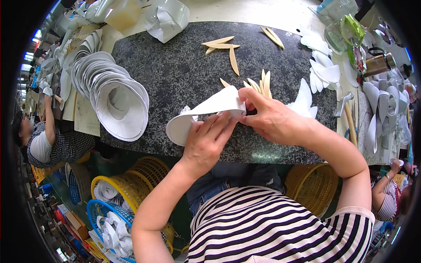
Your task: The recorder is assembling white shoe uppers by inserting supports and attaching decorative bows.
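A white shoe upper point(212, 104) is held up over the dark speckled stone slab, its rounded end tilted toward the left. My left hand point(205, 142) grips its near edge from below, the fingers bent against it. At its right end, my right hand point(274, 119) pinches the edge between thumb and fingers. Anything small inside that pinch is hidden. Just beyond the right hand lie several tan crescent-shaped strips point(265, 83). More tan strips point(234, 61) are scattered farther back. A long nested stack of white uppers point(131, 126) leans across the slab's left side.
White cut pieces point(323, 72) lie along the slab's right edge, near a hammer point(351, 125). A white plastic container point(169, 19) stands at the back. Yellow point(103, 180) and blue point(94, 210) baskets sit below left. Another person point(48, 140) works at far left.
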{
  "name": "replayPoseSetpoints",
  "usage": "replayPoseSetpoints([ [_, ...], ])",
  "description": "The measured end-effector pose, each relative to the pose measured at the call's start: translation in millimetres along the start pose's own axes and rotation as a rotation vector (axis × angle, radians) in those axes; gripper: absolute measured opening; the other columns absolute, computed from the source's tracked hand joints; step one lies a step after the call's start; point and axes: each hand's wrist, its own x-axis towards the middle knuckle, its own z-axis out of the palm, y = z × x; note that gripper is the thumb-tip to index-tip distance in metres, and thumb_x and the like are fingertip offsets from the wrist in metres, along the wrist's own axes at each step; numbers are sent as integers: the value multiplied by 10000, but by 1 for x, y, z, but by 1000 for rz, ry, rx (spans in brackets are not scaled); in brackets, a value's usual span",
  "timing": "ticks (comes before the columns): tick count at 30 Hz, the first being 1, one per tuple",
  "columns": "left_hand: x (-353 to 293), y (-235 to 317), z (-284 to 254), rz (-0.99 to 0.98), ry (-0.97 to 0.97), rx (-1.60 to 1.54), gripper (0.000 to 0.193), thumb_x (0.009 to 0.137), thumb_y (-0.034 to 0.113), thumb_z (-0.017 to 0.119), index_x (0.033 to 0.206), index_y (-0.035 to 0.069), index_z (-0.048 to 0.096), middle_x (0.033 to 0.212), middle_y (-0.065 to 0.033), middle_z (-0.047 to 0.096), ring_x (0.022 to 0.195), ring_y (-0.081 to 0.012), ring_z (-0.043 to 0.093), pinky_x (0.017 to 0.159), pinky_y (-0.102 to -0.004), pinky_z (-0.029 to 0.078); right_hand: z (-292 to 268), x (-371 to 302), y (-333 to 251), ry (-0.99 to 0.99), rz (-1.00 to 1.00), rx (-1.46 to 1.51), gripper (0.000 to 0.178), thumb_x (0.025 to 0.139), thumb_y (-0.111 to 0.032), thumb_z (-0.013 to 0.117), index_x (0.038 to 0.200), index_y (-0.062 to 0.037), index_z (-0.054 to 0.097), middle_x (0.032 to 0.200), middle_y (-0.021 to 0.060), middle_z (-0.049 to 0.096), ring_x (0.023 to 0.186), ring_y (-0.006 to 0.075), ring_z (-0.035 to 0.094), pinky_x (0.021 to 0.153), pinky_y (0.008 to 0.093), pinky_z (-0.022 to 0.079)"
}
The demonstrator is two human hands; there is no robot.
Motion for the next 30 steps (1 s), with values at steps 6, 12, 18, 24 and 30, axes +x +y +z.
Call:
replayPoseSetpoints([
  [6,1,5,-1,32,-83,93,506,817,48,623,1320,93,665,1406,-64,613,1119,-213,604,806,-342,443,-13,0,-11,236,132,234,193,880,-14,679,1036,11,568,983,144,585,850,316,667,758,407,559],
  [12,4,8,-3,108,-174,187,502,855,125,616,1357,107,607,1504,-55,522,1177,-215,529,738,-353,449,9,16,-11,212,343,106,376,920,-42,666,1225,-50,446,814,170,646,768,391,676,671,454,520],
  [18,5,5,-8,226,-198,161,469,868,129,602,1334,81,615,1485,-95,542,1194,-263,557,852,-410,509,7,23,-11,207,341,-50,312,917,-53,622,1193,-61,475,854,175,661,781,416,672,673,482,522],
  [24,24,19,-76,-144,360,59,321,905,135,702,1211,41,691,1083,-110,703,977,-252,662,944,-373,493,-20,59,-33,183,126,-389,232,897,-120,698,1122,-79,665,964,81,662,823,309,683,649,423,546],
  [30,-21,-57,-31,-876,333,-826,380,1007,96,613,1348,-49,527,1068,-107,643,937,-189,653,771,-336,535,-12,82,-42,471,25,-92,416,925,-241,731,1264,-27,620,1074,143,647,944,339,672,765,416,562],
])
